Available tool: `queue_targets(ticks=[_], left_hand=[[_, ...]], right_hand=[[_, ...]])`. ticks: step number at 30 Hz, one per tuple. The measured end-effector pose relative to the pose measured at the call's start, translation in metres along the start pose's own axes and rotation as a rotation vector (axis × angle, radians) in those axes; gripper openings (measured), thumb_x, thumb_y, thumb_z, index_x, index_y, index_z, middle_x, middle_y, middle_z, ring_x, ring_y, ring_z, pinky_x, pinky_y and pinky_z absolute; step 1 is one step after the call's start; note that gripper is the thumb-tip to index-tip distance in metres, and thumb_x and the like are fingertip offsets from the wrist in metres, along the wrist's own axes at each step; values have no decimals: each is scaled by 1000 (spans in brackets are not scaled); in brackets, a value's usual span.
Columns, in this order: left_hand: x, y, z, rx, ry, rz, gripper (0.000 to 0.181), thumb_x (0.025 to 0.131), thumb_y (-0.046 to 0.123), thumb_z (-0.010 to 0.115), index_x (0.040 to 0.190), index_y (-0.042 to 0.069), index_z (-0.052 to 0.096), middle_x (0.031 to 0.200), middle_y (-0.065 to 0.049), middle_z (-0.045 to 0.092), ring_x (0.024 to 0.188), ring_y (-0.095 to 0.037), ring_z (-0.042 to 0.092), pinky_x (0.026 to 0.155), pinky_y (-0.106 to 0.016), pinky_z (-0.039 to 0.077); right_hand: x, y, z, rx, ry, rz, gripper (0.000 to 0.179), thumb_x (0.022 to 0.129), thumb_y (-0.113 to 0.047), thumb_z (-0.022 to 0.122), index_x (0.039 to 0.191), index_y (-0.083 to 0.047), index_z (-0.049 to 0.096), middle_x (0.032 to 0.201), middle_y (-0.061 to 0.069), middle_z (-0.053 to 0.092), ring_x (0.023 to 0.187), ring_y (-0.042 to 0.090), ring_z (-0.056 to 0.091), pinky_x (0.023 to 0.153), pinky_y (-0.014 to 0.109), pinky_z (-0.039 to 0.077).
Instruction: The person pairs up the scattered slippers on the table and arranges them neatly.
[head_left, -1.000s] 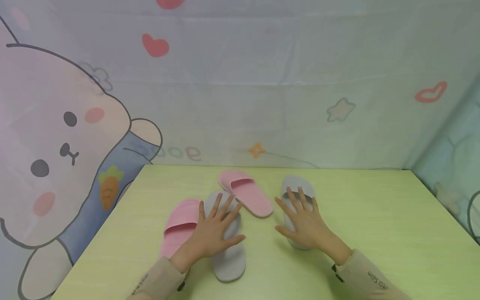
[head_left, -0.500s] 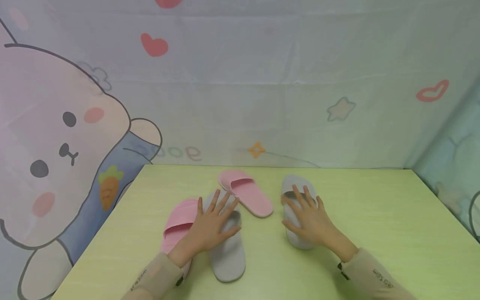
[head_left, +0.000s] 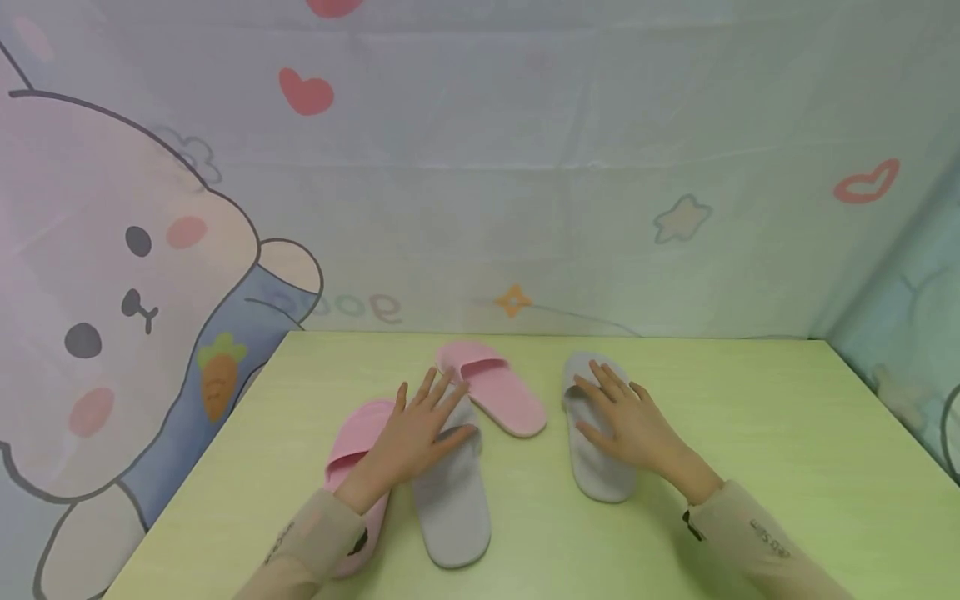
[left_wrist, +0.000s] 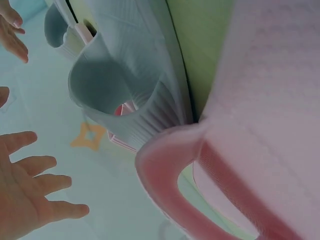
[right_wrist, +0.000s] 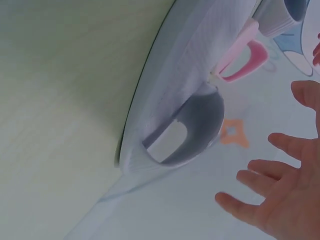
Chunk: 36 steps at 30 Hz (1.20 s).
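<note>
My left hand is held over a grey slipper, its fingers spread. In the left wrist view a gap shows between that hand and the slippers. A pink slipper lies just left of it, partly hidden by my hand and wrist. My right hand hovers with extended fingers over the other grey slipper. The right wrist view shows this hand apart from the slipper's strap. Between the grey slippers, farther back, a second pink slipper lies slanted. Neither hand holds anything.
All the slippers lie on a yellow-green table. A printed cloth with a cartoon animal and hearts hangs behind its far edge. Another cloth hangs at the right side.
My right hand has shifted right, uncovering more of the grey slipper beneath. My left hand has drifted slightly left and away from me. The slippers stay where they were.
</note>
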<state>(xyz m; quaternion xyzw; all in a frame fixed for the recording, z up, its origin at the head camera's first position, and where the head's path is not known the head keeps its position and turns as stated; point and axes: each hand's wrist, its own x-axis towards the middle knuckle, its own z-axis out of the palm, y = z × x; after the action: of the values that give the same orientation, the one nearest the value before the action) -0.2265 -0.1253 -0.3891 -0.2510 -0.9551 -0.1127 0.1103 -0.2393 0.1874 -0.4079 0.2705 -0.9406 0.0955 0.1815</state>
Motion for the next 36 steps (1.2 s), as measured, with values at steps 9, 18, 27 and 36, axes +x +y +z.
queue_targets(ticks=[9, 18, 27, 36], left_hand=[[10, -5, 1, -39, 2, 10, 63, 90, 46, 42, 142, 19, 20, 147, -13, 22, 134, -36, 22, 102, -59, 23], [16, -11, 6, -64, -36, 25, 59, 91, 42, 43, 140, 13, 27, 143, -15, 32, 131, -36, 29, 101, -59, 25], [17, -16, 10, -66, -31, 50, 57, 90, 40, 46, 138, 11, 33, 139, -16, 37, 129, -36, 33, 100, -59, 26], [18, -17, 18, 32, -2, 71, 54, 90, 40, 47, 134, 12, 39, 134, -16, 44, 125, -39, 38, 98, -60, 27]], right_hand=[[8, 16, 3, 69, 65, -66, 55, 82, -24, 62, 129, -2, 44, 134, 26, 40, 119, 42, 44, 83, 53, 43], [13, 25, 9, 105, 84, -52, 53, 83, -23, 62, 127, 0, 45, 132, 26, 43, 118, 42, 44, 84, 54, 42], [17, 29, 13, 119, 20, 10, 52, 85, -26, 58, 129, -3, 44, 135, 23, 40, 123, 41, 39, 87, 56, 39], [20, 31, 17, 129, -58, 61, 51, 88, -30, 54, 131, -5, 42, 138, 23, 36, 126, 42, 34, 91, 59, 34]])
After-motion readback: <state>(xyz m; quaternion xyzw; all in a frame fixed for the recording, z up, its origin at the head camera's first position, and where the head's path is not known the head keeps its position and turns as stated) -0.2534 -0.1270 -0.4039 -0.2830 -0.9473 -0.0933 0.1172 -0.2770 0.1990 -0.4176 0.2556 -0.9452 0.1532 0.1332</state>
